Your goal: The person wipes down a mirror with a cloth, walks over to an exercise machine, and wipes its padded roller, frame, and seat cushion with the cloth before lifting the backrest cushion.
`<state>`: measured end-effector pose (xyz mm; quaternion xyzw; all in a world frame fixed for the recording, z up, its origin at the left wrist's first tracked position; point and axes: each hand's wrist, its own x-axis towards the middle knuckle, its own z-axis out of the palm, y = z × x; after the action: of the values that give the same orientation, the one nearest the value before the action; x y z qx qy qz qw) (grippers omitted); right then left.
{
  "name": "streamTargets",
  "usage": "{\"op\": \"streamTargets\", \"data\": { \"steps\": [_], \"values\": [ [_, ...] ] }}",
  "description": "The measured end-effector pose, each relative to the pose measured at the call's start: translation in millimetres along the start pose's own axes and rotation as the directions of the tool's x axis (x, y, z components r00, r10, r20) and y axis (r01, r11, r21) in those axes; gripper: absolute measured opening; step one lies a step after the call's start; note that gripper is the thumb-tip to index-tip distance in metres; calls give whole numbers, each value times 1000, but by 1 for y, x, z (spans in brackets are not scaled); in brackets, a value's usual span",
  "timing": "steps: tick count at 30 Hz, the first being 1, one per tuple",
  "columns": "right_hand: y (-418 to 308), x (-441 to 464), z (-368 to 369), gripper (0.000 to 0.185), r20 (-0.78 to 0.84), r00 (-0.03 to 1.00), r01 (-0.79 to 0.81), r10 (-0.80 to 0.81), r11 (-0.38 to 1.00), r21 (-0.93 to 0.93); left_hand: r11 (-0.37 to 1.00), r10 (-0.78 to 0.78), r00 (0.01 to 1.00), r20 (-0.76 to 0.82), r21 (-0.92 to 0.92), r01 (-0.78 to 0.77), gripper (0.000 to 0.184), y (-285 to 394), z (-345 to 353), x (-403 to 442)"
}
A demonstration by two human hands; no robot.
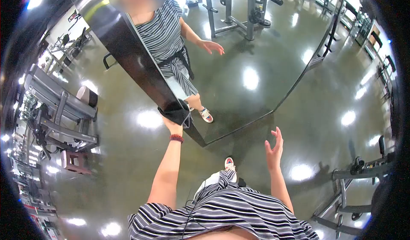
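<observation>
My left hand [171, 123] is raised at the edge of a mirror [239, 99], with a red beaded bracelet on the wrist. Its fingers are mostly covered by a black cloth [174, 111], which it presses against the corner where the mirror meets a dark, shiny column [128, 47]. Apart from everything, my right hand [274, 148] hangs in the air on the right, fingers apart and slightly bent, holding nothing. The mirror reflects a person in a striped top and white shorts.
Weight machines [64, 99] stand along the left, with a small brownish stool [74, 162] beside them. More gym equipment [363, 176] is at the lower right. The floor [124, 171] is glossy, and the mirror's lower edge meets it ahead of my foot [229, 163].
</observation>
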<state>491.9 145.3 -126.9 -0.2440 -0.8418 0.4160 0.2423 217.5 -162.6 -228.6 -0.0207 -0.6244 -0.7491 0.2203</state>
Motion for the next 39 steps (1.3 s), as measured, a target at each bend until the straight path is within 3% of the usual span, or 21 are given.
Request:
{"op": "streamTargets", "data": {
  "steps": [3, 5, 6, 7, 10, 11, 12, 16, 19, 20, 22, 24, 25, 27, 30, 32, 34, 35, 36, 38, 39],
  "values": [
    [26, 7, -11, 71, 65, 998, 13, -12, 1000, -7, 968, -15, 1000, -12, 250, 18, 77, -34, -11, -50],
    [49, 11, -14, 70, 94, 994, 56, -54, 998, -17, 955, -93, 996, -1, 281, 90, 76, -44, -18, -87],
    [64, 15, -29, 70, 103, 992, 80, -77, 996, -26, 978, -201, 975, -92, 46, 206, 72, -57, -14, -111],
    [70, 23, -37, 70, 113, 989, 99, -95, 994, -35, 984, -147, 988, -37, 98, 150, 69, -68, -16, -129],
    [63, 57, -29, 69, 122, 983, 140, -138, 990, -9, 965, -241, 967, -78, -121, 231, 74, -107, -36, -125],
    [61, 65, -28, 69, 124, 981, 150, -147, 989, -9, 976, -198, 979, -46, -102, 192, 76, -80, -24, -128],
    [55, 73, -26, 68, 121, 980, 162, -159, 987, -8, 957, -218, 974, -65, -210, 200, 78, -68, -20, -120],
    [49, 101, -22, 64, 84, 985, 144, -150, 987, 73, 994, 10, 984, -177, 104, 9, 86, 46, 36, -97],
    [47, 120, -6, 61, -21, 951, 308, -307, 948, 79, 898, 324, 910, -259, 386, -210, 95, 66, 38, -59],
    [32, 126, -4, 56, -18, 958, 288, -287, 952, 104, 938, 301, 906, -297, 266, -224, 95, 96, 51, -40],
    [5, 142, 1, 53, -84, 901, 432, -426, 897, 88, 846, 497, 816, -294, 374, -380, 94, 160, 75, -13],
    [-18, 157, 3, 52, -139, 835, 547, -533, 831, 102, 414, 825, 560, -74, 753, -510, 91, 224, 95, 2],
    [-27, 163, 3, 52, -163, 804, 592, -572, 796, 128, 271, 859, 511, 32, 818, -507, 84, 243, 99, 10],
    [-40, 175, 0, 53, -193, 753, 658, -630, 733, 175, 77, 874, 472, 118, 924, -374, 75, 281, 109, 25],
    [-58, 193, -2, 55, -220, 698, 716, -681, 658, 234, -61, 881, 410, 235, 917, -394, 69, 333, 117, 54],
    [-62, 202, -6, 55, -235, 677, 734, -697, 619, 278, -165, 881, 372, 292, 927, -336, 73, 360, 125, 67],
    [-69, 208, -9, 54, -246, 656, 749, -713, 579, 321, -297, 858, 275, 433, 857, -421, 83, 394, 129, 88],
    [-70, 213, -12, 53, -247, 645, 759, -723, 568, 319, -255, 851, 333, 405, 875, -411, 84, 412, 141, 90],
    [-72, 218, -15, 53, -250, 633, 769, -733, 556, 317, -350, 855, 222, 468, 839, -417, 83, 430, 146, 105],
    [-77, 225, -12, 50, -301, 599, 794, -742, 500, 347, -383, 849, 175, 499, 808, -448, 76, 466, 155, 130],
    [-79, 226, -12, 50, -296, 610, 785, -736, 510, 351, -482, 826, 86, 557, 778, -403, 75, 489, 150, 156]
  ]
}}
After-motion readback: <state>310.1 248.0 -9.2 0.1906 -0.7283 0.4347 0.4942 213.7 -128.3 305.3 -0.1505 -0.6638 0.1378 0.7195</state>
